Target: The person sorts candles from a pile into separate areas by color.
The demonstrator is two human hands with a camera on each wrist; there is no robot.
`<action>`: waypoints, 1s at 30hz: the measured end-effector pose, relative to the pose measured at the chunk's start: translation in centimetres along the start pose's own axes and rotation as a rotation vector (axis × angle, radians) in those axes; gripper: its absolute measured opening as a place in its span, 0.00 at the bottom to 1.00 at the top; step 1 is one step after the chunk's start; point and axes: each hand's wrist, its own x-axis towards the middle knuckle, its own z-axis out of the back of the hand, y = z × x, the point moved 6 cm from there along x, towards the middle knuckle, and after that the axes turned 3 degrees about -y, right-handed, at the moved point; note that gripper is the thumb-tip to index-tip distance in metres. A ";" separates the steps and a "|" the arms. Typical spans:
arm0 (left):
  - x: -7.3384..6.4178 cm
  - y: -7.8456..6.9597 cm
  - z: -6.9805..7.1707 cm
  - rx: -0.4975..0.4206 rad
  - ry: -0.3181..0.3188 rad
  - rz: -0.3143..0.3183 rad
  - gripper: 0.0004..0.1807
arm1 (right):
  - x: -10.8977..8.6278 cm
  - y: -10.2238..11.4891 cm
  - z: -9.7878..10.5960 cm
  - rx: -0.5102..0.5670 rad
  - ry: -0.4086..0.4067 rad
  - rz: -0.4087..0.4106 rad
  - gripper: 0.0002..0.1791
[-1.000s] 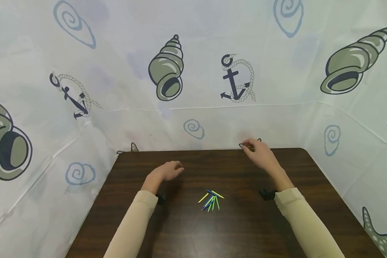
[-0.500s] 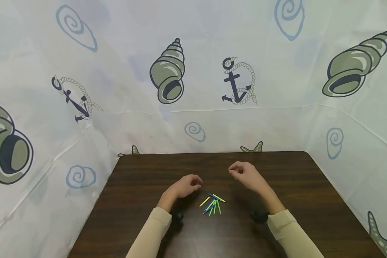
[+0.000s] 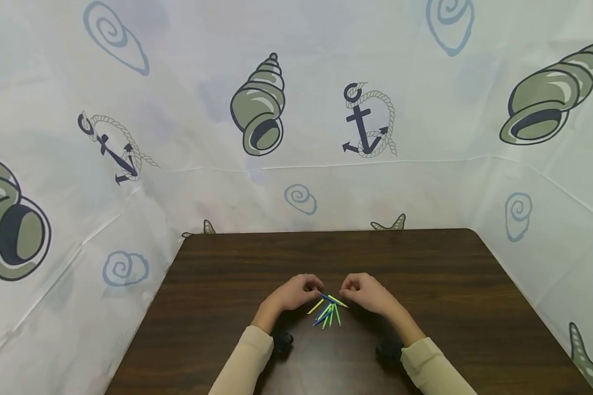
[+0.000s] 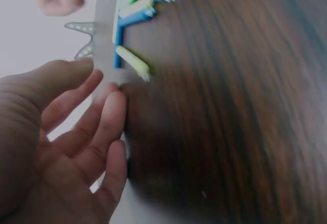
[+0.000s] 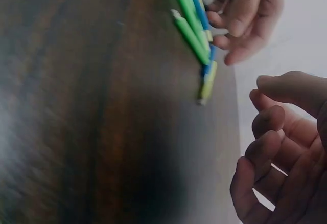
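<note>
Several small birthday candles, blue, yellow and green with pale wicks, lie in a loose heap (image 3: 330, 314) on the dark table. One yellow candle (image 3: 315, 306) sits at the heap's left side; another yellow candle (image 3: 338, 301) slants at its right. My left hand (image 3: 296, 292) hovers just left of the heap, fingers loosely bent and holding nothing. On the other side my right hand (image 3: 368, 293) is close to the right yellow candle, also with bent fingers and nothing between them. In the right wrist view, green candles (image 5: 191, 37) lie beyond my right fingertips, apart from them.
The wood-grain tabletop (image 3: 247, 249) ends at a straight back edge with rounded corners. A pale cloth (image 3: 202, 192) printed with shells and anchors hangs behind it and along both sides. A black wrist camera (image 3: 389, 351) sits at the right cuff.
My right hand has come down from the table's back edge toward the candles. My left hand has moved right to the heap. The candles lie as before.
</note>
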 end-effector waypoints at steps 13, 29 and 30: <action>0.3 -0.4 -0.8 -0.003 0.003 0.010 0.11 | -0.1 -0.4 -1.4 -0.015 0.051 -0.027 0.06; 1.1 0.3 -0.8 0.010 0.000 0.005 0.05 | 0.1 -1.3 -1.7 -0.048 0.041 -0.049 0.03; 1.1 0.3 -0.8 0.009 0.002 0.006 0.04 | 0.1 -1.3 -1.7 -0.055 0.043 -0.054 0.03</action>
